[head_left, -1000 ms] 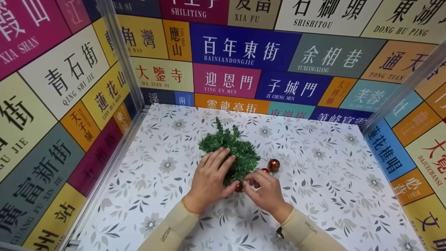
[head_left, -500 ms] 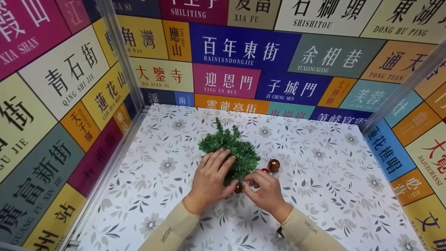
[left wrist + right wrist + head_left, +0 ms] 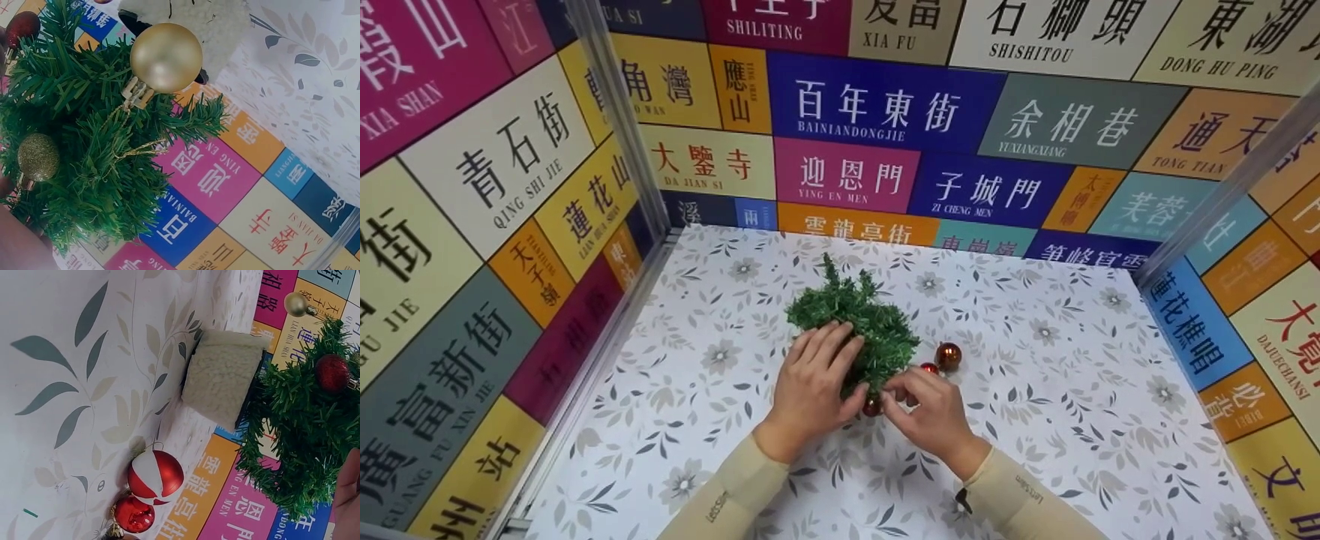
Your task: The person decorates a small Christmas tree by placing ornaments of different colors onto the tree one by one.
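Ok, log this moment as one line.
left hand: on tree; right hand: at tree's edge, grip unclear; small ball: between hands; two balls: on table

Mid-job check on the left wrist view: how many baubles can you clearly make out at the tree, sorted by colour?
Gold: 2, a smooth gold bauble and a glittery gold bauble
Red: 1, a red bauble near the upper left corner
Total: 3
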`<action>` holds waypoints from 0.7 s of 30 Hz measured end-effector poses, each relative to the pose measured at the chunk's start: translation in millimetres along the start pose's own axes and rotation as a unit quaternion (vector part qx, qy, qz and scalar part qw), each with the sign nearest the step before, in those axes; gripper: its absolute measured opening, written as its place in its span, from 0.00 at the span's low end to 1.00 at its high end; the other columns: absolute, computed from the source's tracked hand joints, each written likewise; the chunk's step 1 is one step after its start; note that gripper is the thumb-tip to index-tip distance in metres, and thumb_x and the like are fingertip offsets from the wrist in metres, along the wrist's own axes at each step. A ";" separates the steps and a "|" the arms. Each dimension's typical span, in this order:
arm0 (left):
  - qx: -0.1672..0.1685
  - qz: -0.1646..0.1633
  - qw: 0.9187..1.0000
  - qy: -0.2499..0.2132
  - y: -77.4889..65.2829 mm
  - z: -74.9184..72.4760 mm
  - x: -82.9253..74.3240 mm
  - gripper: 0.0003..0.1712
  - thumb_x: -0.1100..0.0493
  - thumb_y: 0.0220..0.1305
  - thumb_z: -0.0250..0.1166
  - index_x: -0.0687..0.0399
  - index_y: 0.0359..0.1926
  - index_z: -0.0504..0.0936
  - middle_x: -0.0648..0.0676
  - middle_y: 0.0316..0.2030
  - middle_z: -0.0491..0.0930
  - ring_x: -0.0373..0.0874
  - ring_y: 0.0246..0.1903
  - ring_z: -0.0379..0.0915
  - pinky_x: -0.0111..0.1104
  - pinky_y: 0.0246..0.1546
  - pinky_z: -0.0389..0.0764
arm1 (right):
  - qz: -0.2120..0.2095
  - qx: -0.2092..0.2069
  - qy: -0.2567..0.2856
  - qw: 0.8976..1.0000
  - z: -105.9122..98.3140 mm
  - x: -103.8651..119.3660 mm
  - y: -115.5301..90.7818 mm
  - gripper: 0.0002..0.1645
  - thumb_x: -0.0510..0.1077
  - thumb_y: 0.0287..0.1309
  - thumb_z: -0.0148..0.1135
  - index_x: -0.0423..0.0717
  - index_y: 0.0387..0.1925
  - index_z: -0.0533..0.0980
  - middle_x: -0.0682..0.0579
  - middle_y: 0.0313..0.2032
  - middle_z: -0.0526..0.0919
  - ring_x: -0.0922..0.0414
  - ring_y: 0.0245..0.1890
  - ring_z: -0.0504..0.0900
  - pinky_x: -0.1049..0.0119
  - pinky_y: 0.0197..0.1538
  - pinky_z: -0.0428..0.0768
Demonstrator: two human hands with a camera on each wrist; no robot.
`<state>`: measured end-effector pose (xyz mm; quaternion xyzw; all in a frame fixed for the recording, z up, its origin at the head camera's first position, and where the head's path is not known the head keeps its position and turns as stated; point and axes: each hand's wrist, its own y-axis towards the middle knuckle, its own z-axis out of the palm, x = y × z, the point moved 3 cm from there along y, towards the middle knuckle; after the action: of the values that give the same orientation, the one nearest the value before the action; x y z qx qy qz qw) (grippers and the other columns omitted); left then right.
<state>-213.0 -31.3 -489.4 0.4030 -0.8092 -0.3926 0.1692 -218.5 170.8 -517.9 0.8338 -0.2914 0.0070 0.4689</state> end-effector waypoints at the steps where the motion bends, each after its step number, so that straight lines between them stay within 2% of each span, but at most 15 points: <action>1: 0.000 0.000 1.000 -0.003 -0.2 0.0 0.1 0.36 0.42 0.56 0.66 0.57 0.62 0.77 0.60 0.63 0.73 0.55 0.64 0.66 0.51 0.63 0.65 | 0.000 0.001 0.001 1.000 0.2 0.1 0.2 0.04 0.44 0.60 0.65 0.48 0.31 0.81 0.63 0.28 0.77 0.66 0.22 0.73 0.74 0.25 0.73; 5: 0.001 0.002 1.000 -0.017 -0.9 -0.2 0.7 0.41 0.37 0.53 0.67 0.56 0.63 0.76 0.60 0.64 0.72 0.56 0.65 0.65 0.52 0.65 0.63 | 0.000 0.002 0.007 1.000 0.7 -0.7 0.4 0.05 0.44 0.61 0.64 0.48 0.32 0.81 0.64 0.29 0.77 0.66 0.23 0.74 0.74 0.26 0.74; 9: 0.010 0.002 1.000 -0.011 -1.4 0.3 0.9 0.46 0.32 0.52 0.68 0.55 0.65 0.75 0.60 0.66 0.70 0.56 0.67 0.63 0.51 0.67 0.60 | 0.000 0.005 0.003 1.000 -1.1 -2.7 -0.3 0.01 0.42 0.58 0.66 0.50 0.34 0.81 0.64 0.29 0.77 0.67 0.23 0.73 0.74 0.26 0.73; 16: 0.021 0.010 1.000 0.018 -2.2 -0.3 0.8 0.51 0.32 0.51 0.71 0.51 0.71 0.70 0.59 0.72 0.62 0.55 0.70 0.57 0.51 0.67 0.61 | -0.019 0.030 -0.003 0.999 -9.2 -8.7 -3.7 0.11 0.39 0.51 0.71 0.49 0.39 0.83 0.61 0.31 0.81 0.65 0.26 0.78 0.72 0.27 0.76; 21: 0.026 0.019 0.999 0.040 -2.7 -2.4 1.3 0.52 0.33 0.51 0.71 0.50 0.73 0.67 0.58 0.75 0.55 0.54 0.73 0.51 0.50 0.67 0.61 | -0.020 0.059 0.005 0.998 -17.6 -21.6 -12.2 0.15 0.40 0.49 0.72 0.50 0.42 0.83 0.60 0.35 0.82 0.61 0.30 0.81 0.69 0.26 0.78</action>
<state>-211.0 -34.5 -490.0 0.4071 -0.8191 -0.3522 0.1982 -225.8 199.8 -523.7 0.8658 -0.2713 0.0186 0.4201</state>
